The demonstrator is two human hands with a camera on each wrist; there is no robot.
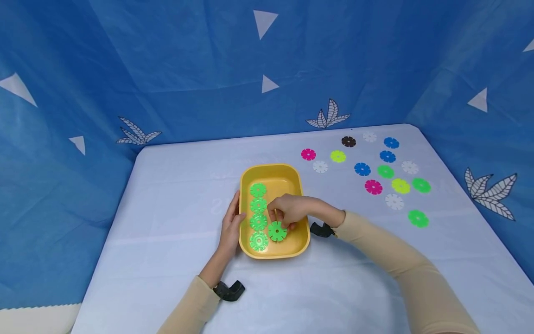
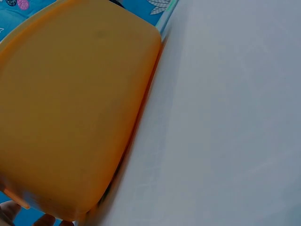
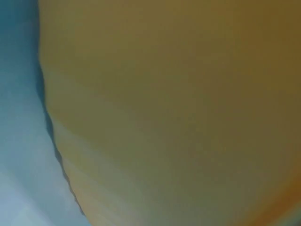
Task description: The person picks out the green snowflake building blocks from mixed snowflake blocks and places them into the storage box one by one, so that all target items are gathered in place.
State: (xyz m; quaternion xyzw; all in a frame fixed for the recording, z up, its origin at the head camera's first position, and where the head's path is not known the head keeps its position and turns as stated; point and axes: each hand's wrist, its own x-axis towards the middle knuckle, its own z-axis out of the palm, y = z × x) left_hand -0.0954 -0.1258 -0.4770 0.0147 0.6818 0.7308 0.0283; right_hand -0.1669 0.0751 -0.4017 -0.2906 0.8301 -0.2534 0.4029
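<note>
A yellow plastic basin (image 1: 288, 253) stands on the table. My left hand (image 1: 229, 227) grips its left wall, thumb at the rim and fingers along the outside; in the left wrist view some fingertips (image 2: 44, 220) show under the basin's wall (image 2: 75, 103). Inside, several green notched discs lie in a column along the left side, the nearest green disc (image 1: 259, 241) at the front. My right hand (image 1: 289, 208) reaches over the right rim and pinches another green disc (image 1: 277, 231) beside that column. The basin's wall (image 3: 164, 103) fills most of the right wrist view, hiding the fingers.
Right of the basin, loose notched discs lie scattered: pink (image 1: 373, 187), blue (image 1: 362, 169), white (image 1: 394, 201), yellow (image 1: 401, 186), brown (image 1: 348, 141) and green (image 1: 418, 218). A white cloth (image 1: 175, 195) covers the table. Blue patterned curtains (image 1: 200, 69) hang behind and at the sides.
</note>
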